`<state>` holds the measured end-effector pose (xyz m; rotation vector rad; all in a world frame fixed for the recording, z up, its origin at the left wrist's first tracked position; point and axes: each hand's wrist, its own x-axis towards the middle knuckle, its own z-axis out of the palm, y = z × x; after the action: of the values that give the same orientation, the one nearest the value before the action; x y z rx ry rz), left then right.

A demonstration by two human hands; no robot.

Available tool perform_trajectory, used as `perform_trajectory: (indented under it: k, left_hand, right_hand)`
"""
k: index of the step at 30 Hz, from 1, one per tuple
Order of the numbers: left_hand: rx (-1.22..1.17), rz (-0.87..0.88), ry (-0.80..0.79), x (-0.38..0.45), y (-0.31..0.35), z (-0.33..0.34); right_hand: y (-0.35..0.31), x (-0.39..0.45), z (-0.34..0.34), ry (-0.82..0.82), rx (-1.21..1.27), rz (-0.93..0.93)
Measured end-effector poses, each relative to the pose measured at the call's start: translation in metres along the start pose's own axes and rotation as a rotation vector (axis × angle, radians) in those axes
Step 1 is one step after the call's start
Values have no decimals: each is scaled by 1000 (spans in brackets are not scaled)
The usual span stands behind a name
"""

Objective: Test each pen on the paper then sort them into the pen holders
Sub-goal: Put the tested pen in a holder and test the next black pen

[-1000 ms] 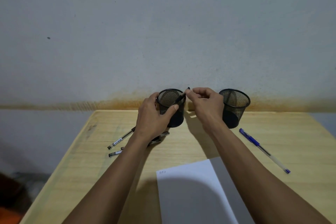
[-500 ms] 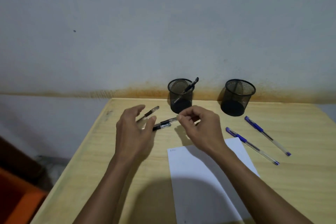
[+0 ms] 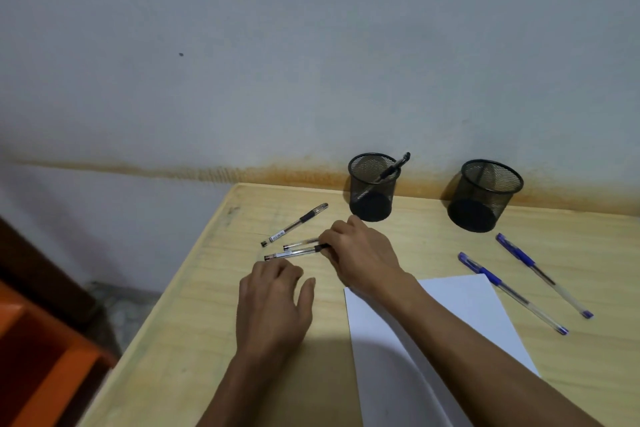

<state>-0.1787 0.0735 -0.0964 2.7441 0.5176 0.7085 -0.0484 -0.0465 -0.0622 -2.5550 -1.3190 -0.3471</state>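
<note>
Three black pens lie on the wooden table's left part: one apart [image 3: 295, 224], and two side by side [image 3: 300, 243] [image 3: 292, 253]. My right hand [image 3: 358, 255] pinches the nearer of the pair at its black grip end. My left hand [image 3: 275, 302] hovers just below them with relaxed fingers, holding nothing. The left mesh pen holder [image 3: 372, 186] has one black pen [image 3: 394, 166] leaning in it. The right mesh holder [image 3: 485, 196] looks empty. Two blue pens [image 3: 509, 291] [image 3: 543, 274] lie to the right of the white paper [image 3: 446, 329].
The table [image 3: 214, 340] stands against a grey wall with a rusty stain line. Its left edge drops to a tiled floor, where an orange piece of furniture [image 3: 41, 364] stands at the lower left.
My right hand has moved left and down onto the pair of black pens and taken hold of one. My left hand has drawn back toward me. The camera has turned left.
</note>
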Motion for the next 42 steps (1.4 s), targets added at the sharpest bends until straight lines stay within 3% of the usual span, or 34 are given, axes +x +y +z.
perform_trajectory:
  k: [8,13,16,21,28,35,37,40,42]
  left_hand:
    - [-9,-6,16,-1,1,1]
    - [-187,-29,1,0,9,-4]
    - [-361,-15,9,1,23,-14]
    - [-418,38,72,2,46,-34]
    - [-213,277,113,7,63,-43]
    - [-318,369,87,9,88,-50]
    - [-381,312,69,9,85,-55]
    - [-446,34,-3,3,57,-71]
    - [-420,-76,-74,1,41,-77]
  right_hand:
    - [1,0,-1,-68,-58,-10]
    - [-12,-11,-25,-14,542,260]
    - [-19,-21,-39,62,801,402]
    - [-23,-37,-54,148,1156,610]
    - [-21,-62,-84,307,1250,649]
    - [-3,-83,-102,350,1291,611]
    - [15,-89,-113,487,1342,654]
    - [60,-107,-148,731,1393,716]
    - [72,-117,-160,735,1426,691]
